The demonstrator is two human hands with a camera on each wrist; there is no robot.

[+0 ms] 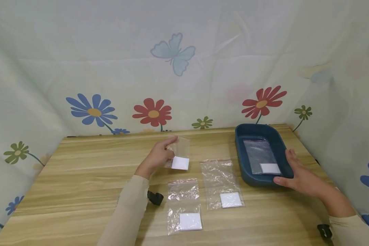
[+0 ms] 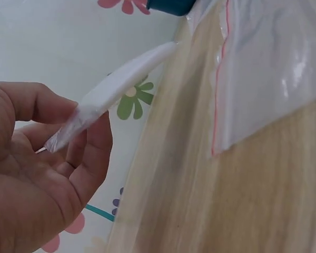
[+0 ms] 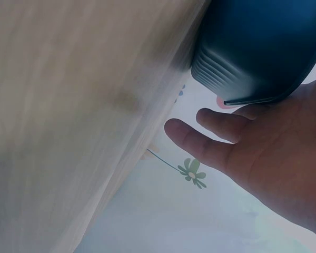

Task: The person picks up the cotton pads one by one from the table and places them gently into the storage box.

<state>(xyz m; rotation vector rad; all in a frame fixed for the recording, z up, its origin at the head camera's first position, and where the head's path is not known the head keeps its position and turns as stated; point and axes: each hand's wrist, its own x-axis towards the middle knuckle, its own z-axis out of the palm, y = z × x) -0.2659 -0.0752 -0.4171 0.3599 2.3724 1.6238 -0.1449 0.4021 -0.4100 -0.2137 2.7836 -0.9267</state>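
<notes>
My left hand [image 1: 158, 155] pinches a small clear zip bag [image 1: 182, 147] with a white card in its lower part, raised above the table. The left wrist view shows this white packet [image 2: 116, 81] edge-on between thumb and fingers. At the right, my right hand [image 1: 307, 177] rests against the near right corner of a dark blue plastic bin [image 1: 243, 167], its visible fingers extended. Inside the bin lies another clear bag [image 1: 258, 153] with a white card. The right wrist view has the bin's outer wall [image 3: 253, 52] above the right fingers [image 3: 195, 139].
Two more clear zip bags with white cards lie on the wooden table: one bag [image 1: 216, 177] left of the bin, another bag [image 1: 184, 196] nearer the front. A flower-printed cloth [image 1: 178, 102] stands behind the table [image 1: 89, 177] and along its sides.
</notes>
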